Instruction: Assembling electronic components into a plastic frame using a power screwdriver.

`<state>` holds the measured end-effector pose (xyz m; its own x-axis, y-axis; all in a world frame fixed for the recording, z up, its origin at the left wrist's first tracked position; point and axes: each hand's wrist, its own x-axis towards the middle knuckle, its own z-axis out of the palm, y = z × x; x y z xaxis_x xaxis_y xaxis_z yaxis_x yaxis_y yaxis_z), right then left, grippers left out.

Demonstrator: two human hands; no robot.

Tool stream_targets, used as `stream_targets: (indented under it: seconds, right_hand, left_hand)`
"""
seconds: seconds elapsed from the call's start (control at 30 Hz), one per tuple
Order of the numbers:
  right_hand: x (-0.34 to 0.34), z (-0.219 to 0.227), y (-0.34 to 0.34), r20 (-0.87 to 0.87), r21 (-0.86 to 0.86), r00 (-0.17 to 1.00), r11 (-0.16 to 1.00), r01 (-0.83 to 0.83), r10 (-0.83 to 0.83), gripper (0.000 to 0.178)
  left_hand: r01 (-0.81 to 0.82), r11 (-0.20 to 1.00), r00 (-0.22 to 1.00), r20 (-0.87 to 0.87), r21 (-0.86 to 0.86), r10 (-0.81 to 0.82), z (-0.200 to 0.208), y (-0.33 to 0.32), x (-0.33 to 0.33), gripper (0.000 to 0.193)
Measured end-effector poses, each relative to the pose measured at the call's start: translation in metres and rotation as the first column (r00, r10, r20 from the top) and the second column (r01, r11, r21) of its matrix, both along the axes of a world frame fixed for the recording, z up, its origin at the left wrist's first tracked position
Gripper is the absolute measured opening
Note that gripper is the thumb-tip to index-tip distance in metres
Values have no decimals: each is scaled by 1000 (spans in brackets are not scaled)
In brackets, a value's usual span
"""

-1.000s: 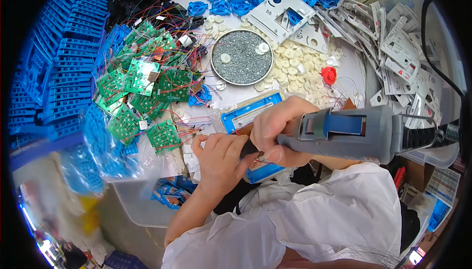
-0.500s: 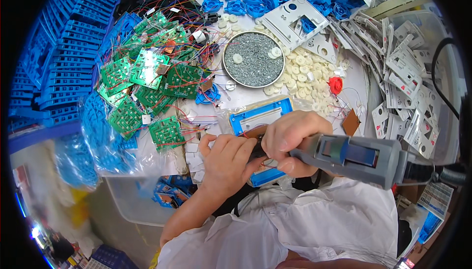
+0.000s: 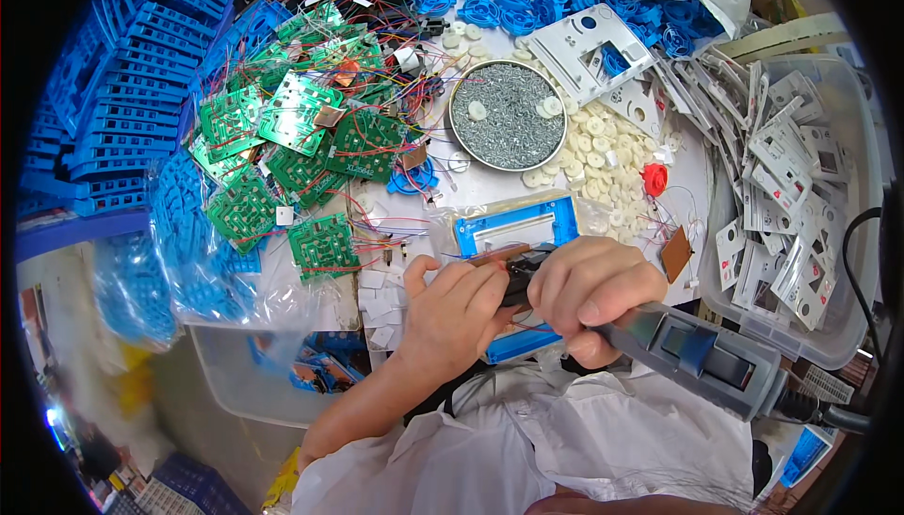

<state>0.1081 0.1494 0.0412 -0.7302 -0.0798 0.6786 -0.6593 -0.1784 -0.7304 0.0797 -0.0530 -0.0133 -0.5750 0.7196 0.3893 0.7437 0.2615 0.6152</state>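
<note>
Round tin [image 3: 508,168]: filled with small grey metal pieces; a few pale discs are laid on top.
Right clear bin [image 3: 819,350]: heaped with flat white panels [image 3: 777,181], some tilted across its rim.
Lower clear bin [image 3: 221,376]: set below the worktop [image 3: 695,138]; blue frames are held in it.
Clear bag [image 3: 141,284]: packed with blue parts, beside the worktop's left end.
Near edge: both forearms are brought in close to it; the blue frame [image 3: 565,218] is placed there, partly covered by the hands.
Open room: a bare strip is left right of the cream discs [image 3: 603,162], narrowed by a brown plate [image 3: 675,253] and thin wires.
Left grip [image 3: 450,313]: a black part [image 3: 520,275] is pinched at the fingertips, above the blue frame.
Right grip [image 3: 598,294]: closed around the front of a grey tool [image 3: 716,364]; its tip is hidden.
Circuit boards [image 3: 367,146]: green, flat, glossy, overlapped and tangled with thin coloured wires.
Discs: round, matte, loosely spread beside the tin.
Red piece [image 3: 654,179]: rounded, rested at the discs' edge.
</note>
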Motion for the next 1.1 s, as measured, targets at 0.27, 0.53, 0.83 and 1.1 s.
stream_targets:
  seconds: [0.27,0.53,0.83,1.1]
  right_hand:
    - [5,1,0,74,-66,997,998,22,-17,34]
    - [6,1,1,90,-66,995,997,43,-37,35]
    - [6,5,1,120,-67,993,997,28,-19,35]
    - [6,3,1,102,-77,995,997,29,-22,37]
  left_hand:
    - [12,1000,1000,16,-18,-12,0,0,-1,55]
    - [34,998,999,9,-43,-34,-1,-3,-3,53]
    - [64,997,997,33,-43,-63,-3,-4,-4,50]
    - [93,995,995,48,-38,-91,1,0,-11,51]
